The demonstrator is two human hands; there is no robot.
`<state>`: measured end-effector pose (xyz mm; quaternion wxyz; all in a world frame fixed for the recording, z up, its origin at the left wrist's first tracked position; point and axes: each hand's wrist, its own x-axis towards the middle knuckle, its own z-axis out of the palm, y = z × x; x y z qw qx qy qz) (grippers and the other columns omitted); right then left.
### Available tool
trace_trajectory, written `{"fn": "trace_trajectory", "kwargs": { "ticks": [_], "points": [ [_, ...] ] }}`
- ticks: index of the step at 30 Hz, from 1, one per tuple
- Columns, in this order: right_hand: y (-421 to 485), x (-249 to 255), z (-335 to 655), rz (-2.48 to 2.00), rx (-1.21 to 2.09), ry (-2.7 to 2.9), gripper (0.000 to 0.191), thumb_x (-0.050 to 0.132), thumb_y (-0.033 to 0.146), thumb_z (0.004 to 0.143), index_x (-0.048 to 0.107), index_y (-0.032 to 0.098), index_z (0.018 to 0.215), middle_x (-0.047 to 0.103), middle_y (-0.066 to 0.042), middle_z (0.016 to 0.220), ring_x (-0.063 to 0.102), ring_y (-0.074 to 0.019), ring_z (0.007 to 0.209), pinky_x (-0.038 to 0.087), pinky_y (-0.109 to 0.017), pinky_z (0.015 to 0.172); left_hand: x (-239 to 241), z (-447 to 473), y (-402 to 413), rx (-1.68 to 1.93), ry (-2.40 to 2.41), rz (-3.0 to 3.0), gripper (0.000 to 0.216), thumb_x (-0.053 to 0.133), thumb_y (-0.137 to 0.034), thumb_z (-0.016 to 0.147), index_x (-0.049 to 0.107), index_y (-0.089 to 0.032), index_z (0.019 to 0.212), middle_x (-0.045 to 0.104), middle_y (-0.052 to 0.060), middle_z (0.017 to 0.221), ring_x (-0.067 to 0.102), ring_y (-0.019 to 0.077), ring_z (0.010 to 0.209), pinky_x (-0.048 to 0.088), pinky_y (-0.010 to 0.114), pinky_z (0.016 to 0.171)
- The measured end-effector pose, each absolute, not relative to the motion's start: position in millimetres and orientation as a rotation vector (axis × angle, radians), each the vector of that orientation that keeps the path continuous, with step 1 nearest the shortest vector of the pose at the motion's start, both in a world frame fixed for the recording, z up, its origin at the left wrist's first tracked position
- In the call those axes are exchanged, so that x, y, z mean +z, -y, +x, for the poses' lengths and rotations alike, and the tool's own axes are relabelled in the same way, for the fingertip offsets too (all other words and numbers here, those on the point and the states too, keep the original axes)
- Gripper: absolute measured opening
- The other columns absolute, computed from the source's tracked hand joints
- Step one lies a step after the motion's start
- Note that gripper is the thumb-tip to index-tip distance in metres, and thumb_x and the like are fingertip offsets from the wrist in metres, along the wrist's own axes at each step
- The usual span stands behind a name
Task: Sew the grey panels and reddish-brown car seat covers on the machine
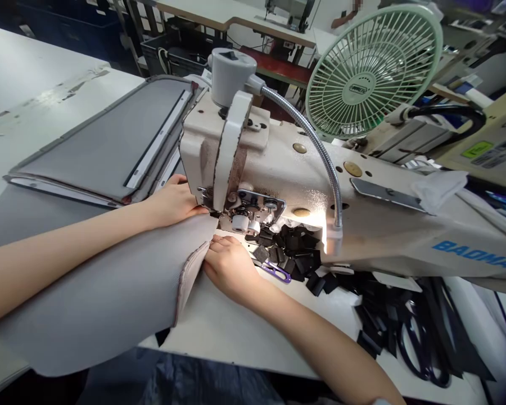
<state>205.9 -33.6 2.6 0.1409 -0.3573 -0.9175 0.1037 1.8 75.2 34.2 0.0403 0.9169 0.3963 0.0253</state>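
A large grey fabric panel (pixel 109 298) with a stitched, folded edge runs up to the needle area of an industrial sewing machine (pixel 257 163). My left hand (pixel 175 201) lies at the panel's far side, left of the machine head, its fingers closed on the fabric and their tips partly hidden. Just in front of the needle area, my right hand (pixel 231 267) pinches the panel's seamed edge. Beside it on the machine bed is a heap of small black pieces (pixel 293 247). Purple-handled thread snips (pixel 278 272) lie among them.
Stacked grey panels (pixel 105 129) with white strips lie at left on the white table (pixel 21 73). A green fan (pixel 373 73) stands behind the machine. Dark-handled scissors (pixel 421 351) rest at right by black strips. A bent lamp (pixel 334 236) lights the bed.
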Motion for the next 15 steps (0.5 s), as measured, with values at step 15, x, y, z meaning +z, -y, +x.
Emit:
{"fn": "trace_trajectory", "kwargs": {
  "ticks": [15],
  "points": [
    [22,10,187,-1.038,0.269,2.702,0.009,0.062,0.023,0.091,0.067,0.015,0.092,0.074,-0.008,0.096,0.065,-0.0195,0.093,0.046,-0.03,0.086,110,4,77,0.604,-1.03,2.557,0.051,0.037,-0.028,0.099,0.047,-0.034,0.148,0.06,-0.002,0.144,0.045,0.0206,0.142,0.039,0.036,0.114]
  ]
}}
